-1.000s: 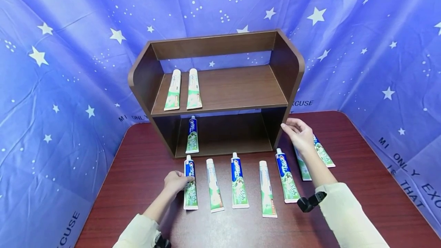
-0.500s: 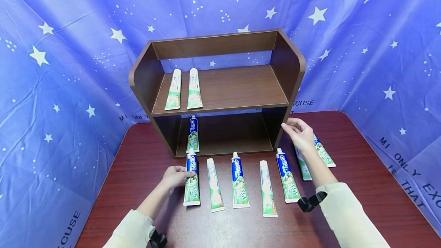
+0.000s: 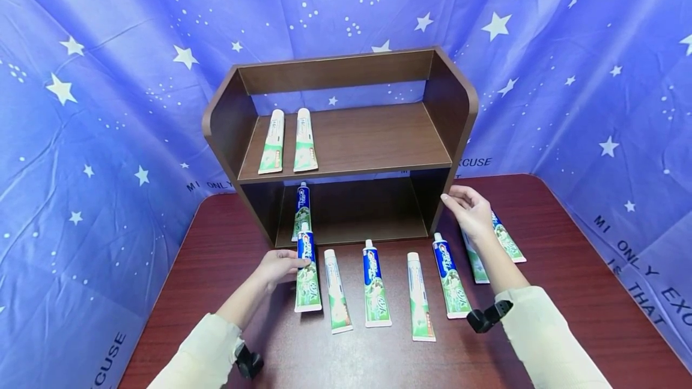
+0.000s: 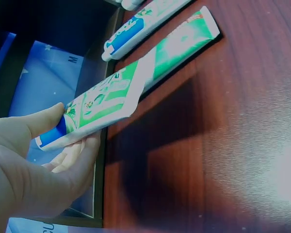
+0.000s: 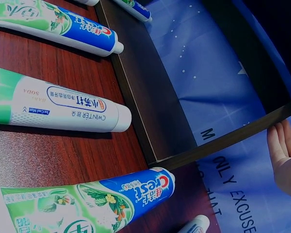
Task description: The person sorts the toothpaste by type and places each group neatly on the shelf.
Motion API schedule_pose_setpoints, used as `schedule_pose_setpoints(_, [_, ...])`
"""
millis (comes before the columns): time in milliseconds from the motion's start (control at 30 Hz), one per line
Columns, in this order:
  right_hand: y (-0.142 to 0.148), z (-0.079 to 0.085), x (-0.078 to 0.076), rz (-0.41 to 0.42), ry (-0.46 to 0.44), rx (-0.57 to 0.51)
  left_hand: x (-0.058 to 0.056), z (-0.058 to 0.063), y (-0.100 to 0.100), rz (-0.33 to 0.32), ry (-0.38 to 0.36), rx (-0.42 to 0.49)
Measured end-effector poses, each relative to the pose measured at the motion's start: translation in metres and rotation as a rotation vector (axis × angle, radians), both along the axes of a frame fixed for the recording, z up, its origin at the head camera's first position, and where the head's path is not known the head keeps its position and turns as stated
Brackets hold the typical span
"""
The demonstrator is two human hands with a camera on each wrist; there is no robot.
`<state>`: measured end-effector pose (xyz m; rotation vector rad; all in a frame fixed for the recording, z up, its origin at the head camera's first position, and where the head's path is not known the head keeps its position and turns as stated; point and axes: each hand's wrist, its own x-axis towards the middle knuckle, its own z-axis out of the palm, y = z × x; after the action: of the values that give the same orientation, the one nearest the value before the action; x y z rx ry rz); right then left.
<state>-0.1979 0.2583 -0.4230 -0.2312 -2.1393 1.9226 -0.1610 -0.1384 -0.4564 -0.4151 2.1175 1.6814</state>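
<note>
My left hand pinches a blue-and-green toothpaste tube between thumb and fingers. The tube is raised above the table, cap toward the shelf; in the left wrist view its crimped end overlaps a white-and-green tube lying beyond. My right hand grips the front edge of the right side panel of a brown two-tier shelf, as the right wrist view panel edge shows. Two white-and-green tubes lie on the upper tier at left. One blue-and-green tube lies on the lower tier, partly hidden by the held one.
Before the shelf, a row of toothpaste tubes lies on the red-brown table: white-and-green and blue-and-green ones alternate. Two more, including a blue-and-green tube, lie partly behind the right forearm. A blue star-patterned curtain surrounds the table.
My left hand has lifted the blue-and-green toothpaste tube off the table and moved it forward and slightly right, toward the lower tier. The right hand has stayed on the shelf.
</note>
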Motion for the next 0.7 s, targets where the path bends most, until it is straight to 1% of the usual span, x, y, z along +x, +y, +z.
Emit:
schedule_pose_setpoints(167, [0.000, 0.001, 0.000, -0.004, -0.020, 0.019, -0.010, 0.005, -0.001, -0.027, -0.026, 0.081])
schedule_pose_setpoints(333, [0.001, 0.002, 0.001, -0.007, -0.025, 0.030, -0.024, 0.007, 0.003, -0.021, -0.049, 0.141])
schedule_pose_setpoints(500, [0.003, 0.003, 0.001, -0.003, -0.042, 0.036, -0.036, 0.007, 0.010, -0.006, -0.066, 0.150])
schedule_pose_setpoints(700, [0.002, 0.002, 0.003, 0.013, -0.037, 0.036, -0.045, 0.006, 0.019, 0.019, -0.085, 0.155])
